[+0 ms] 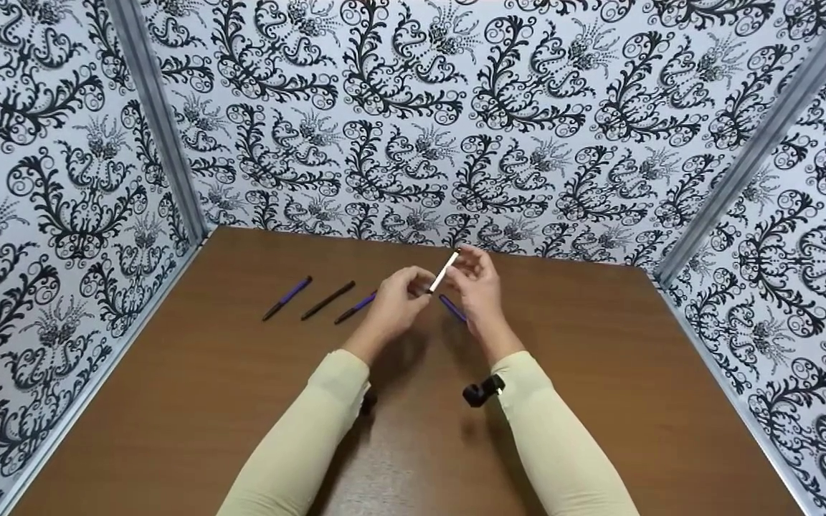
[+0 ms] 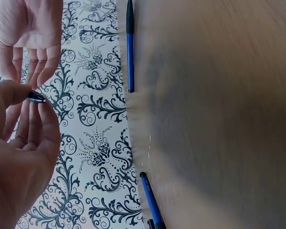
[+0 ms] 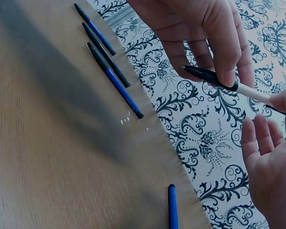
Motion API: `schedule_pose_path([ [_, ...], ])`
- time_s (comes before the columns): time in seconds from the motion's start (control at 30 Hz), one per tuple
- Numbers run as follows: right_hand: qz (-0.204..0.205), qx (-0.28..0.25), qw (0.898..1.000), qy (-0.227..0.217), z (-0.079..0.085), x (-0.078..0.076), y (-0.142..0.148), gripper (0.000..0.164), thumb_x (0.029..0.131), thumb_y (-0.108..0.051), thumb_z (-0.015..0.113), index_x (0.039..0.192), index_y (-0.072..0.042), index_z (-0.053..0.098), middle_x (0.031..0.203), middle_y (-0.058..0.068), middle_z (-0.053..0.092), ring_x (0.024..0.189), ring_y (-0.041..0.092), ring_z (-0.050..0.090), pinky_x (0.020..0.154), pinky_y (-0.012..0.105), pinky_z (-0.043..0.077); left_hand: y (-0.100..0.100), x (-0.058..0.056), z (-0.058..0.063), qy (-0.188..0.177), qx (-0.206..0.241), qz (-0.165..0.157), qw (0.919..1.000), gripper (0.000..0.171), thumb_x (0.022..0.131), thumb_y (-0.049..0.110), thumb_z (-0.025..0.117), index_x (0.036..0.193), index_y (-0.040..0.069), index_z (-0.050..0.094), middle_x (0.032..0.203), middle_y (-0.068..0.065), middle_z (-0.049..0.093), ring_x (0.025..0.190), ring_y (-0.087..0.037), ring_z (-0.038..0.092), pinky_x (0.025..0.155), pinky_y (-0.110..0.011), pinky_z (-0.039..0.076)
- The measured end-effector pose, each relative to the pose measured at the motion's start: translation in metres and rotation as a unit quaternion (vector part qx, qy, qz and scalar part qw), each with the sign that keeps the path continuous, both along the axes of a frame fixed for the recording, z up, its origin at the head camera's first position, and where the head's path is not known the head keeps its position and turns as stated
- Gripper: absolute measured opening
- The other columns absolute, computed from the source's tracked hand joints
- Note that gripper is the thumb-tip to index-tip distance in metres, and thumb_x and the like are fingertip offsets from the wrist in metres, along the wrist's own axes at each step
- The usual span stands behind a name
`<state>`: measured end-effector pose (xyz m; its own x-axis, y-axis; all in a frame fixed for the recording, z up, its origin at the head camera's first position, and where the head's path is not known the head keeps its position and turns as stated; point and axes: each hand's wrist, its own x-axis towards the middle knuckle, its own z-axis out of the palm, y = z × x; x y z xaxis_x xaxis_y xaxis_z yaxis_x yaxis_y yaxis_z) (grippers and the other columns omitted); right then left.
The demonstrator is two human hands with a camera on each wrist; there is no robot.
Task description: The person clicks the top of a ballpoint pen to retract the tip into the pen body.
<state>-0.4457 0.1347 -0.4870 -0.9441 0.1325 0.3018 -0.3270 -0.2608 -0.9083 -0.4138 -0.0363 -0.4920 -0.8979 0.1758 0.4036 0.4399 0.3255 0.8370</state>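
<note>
2 pale yellow sleeves [image 1: 291,444] extend from the near side over the tabletop [image 1: 592,401], and the wrists come close together near its far edge. The left hand [image 1: 399,297] is turned inward, with its fingers bent; its thumb and finger pinch the white pen [image 1: 444,271] at the black grip, beside the writing tip. The right hand [image 1: 477,287] stands a little farther to the right, and it holds the other end of the same pen between its thumb and fingers. In the right wrist view, some of its fingers are rather straight and away from the pen. The white pen is raised above the tabletop between these 2 hands, slanting from near left to far right.

Pens are 5 in total: 1 white in the hands and 4 lying on the tabletop, of which 3 are blue and 1 is black. To the left, 3 of them lie almost parallel: the leftmost blue pen [image 1: 287,298], then the black pen [image 1: 328,300], then the middle blue pen [image 1: 355,307], partly covered by the left hand. The rightmost blue pen [image 1: 453,308] lies beside the right hand, slanting the opposite way. At the right cuff is 1 black device [image 1: 483,391]. 3 walls [image 1: 399,129] with black scroll pattern surround the tabletop.
</note>
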Motion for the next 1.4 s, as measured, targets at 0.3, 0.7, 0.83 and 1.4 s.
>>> schedule_pose_path([
  [0.3, 0.008, -0.005, 1.000, 0.018, 0.0035, 0.0033, 0.0000, 0.046, 0.092, 0.021, 0.072, 0.133, 0.001, 0.067, 0.111, 0.010, 0.069, 0.101, 0.020, 0.067, 0.084, 0.032, 0.064, 0.0011, 0.0020, -0.0012, 0.003, 0.002, -0.009, 1.0000, 0.029, 0.096, -0.010, 0.074, 0.122, 0.002, 0.074, 0.108, -0.010, 0.074, 0.098, -0.020, 0.070, 0.090, -0.034, 0.060],
  [0.7, 0.006, 0.006, 0.999, 0.039, 0.0085, 0.0073, -0.0033, 0.042, 0.092, 0.022, 0.072, 0.129, 0.000, 0.071, 0.108, 0.009, 0.073, 0.098, 0.019, 0.070, 0.082, 0.029, 0.064, 0.0036, 0.0016, -0.0029, 0.005, 0.016, -0.012, 0.9998, 0.029, 0.095, -0.010, 0.074, 0.122, 0.002, 0.073, 0.107, -0.010, 0.073, 0.096, -0.019, 0.069, 0.090, -0.034, 0.060],
  [0.83, 0.001, 0.010, 0.999, 0.044, 0.0097, 0.0081, -0.0044, 0.041, 0.092, 0.022, 0.072, 0.128, 0.000, 0.072, 0.109, 0.011, 0.074, 0.099, 0.020, 0.071, 0.084, 0.030, 0.064, 0.0039, 0.0019, -0.0027, 0.005, 0.022, -0.013, 0.9997, 0.028, 0.095, -0.010, 0.074, 0.121, 0.001, 0.073, 0.107, -0.012, 0.073, 0.096, -0.020, 0.070, 0.090, -0.035, 0.061],
  [1.4, -0.030, 0.060, 0.993, 0.092, 0.0065, 0.0060, -0.0039, 0.039, 0.093, 0.017, 0.076, 0.131, 0.012, 0.068, 0.107, 0.016, 0.074, 0.093, 0.016, 0.071, 0.082, 0.027, 0.062, 0.0034, 0.0046, 0.0013, 0.010, 0.019, -0.018, 0.9996, 0.030, 0.093, -0.010, 0.073, 0.122, -0.001, 0.072, 0.108, -0.016, 0.074, 0.096, -0.021, 0.071, 0.089, -0.034, 0.061],
])
